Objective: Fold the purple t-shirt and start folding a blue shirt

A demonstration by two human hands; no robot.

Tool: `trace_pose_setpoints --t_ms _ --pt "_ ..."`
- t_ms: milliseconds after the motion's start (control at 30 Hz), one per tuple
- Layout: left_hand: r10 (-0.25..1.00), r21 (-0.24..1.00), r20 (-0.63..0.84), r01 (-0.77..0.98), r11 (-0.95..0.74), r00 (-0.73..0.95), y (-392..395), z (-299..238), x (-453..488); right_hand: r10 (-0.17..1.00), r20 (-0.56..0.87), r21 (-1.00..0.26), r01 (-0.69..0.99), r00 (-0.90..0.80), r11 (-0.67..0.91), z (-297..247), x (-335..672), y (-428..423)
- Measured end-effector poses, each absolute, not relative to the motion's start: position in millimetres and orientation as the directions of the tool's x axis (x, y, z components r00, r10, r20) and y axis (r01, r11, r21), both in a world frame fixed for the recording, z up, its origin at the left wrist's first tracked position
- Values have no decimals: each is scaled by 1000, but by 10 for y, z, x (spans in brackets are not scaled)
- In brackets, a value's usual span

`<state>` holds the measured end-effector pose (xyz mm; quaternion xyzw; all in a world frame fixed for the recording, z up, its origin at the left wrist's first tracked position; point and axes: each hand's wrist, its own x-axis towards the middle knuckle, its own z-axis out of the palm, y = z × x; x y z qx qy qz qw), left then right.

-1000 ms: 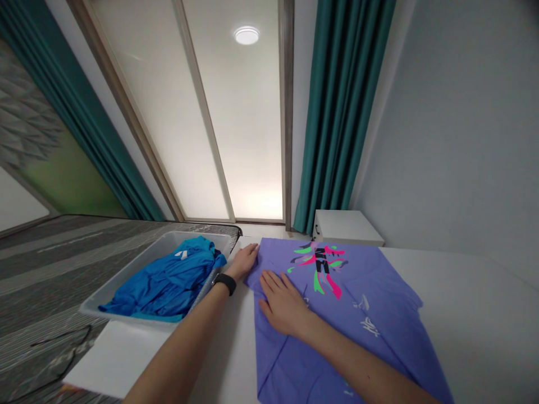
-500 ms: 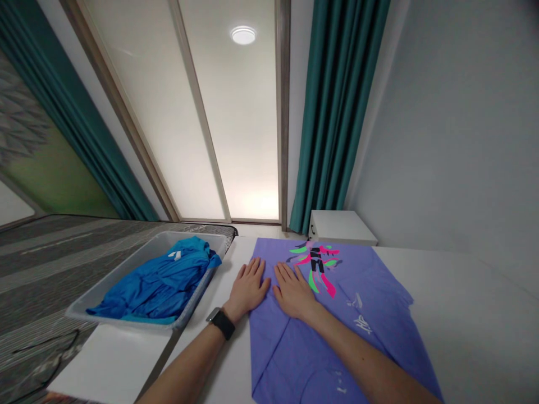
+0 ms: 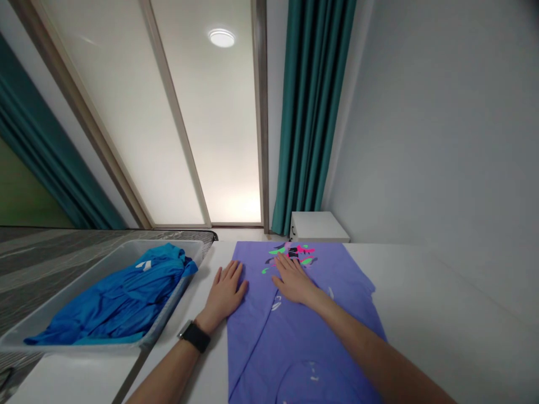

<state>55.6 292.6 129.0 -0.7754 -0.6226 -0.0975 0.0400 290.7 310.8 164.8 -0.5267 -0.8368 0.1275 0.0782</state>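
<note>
A purple T-shirt (image 3: pixel 311 331) with a bright pink, green and black print lies spread on the white table (image 3: pixel 429 314), its neckline toward me and a diagonal fold line on its left part. My left hand (image 3: pixel 225 290) rests flat at the shirt's left edge, fingers out, partly on the table. On the wrist is a black-banded watch. My right hand (image 3: pixel 295 280) lies palm down on the shirt, fingers stretched over the print and covering part of it.
Left of the table is a translucent plastic bin (image 3: pixel 168 320) with a crumpled blue garment (image 3: pixel 122 297) inside. A small white cabinet (image 3: pixel 318 224) stands beyond the far edge, by a teal curtain (image 3: pixel 311 112). A plain wall (image 3: pixel 442 123) rises on the right.
My right hand has slid right and a little farther up the shirt, over the print. My left hand has moved toward the shirt's left edge. The view has turned rightward.
</note>
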Motion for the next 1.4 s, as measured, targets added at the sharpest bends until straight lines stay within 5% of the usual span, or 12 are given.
trace_pose_setpoints --t_ms 200,467,967,1167,1400 --pt "891 101 287 914 -393 351 2773 1170 726 958 69 -155 946 -277 285 1485 3750 2900" --pt "857 -11 267 890 -455 441 2726 1025 786 983 160 2 995 -94 95 1061 4393 2598" --pt "855 -47 248 887 -460 457 2628 1178 801 980 175 -42 994 -96 104 987 4413 2589" --pt "827 -14 243 854 -520 507 2537 1232 885 943 161 -90 947 -290 307 1114 4264 2540" --pt "855 24 153 864 -504 495 2469 1228 845 944 99 -65 945 -314 321 1067 4158 2475"
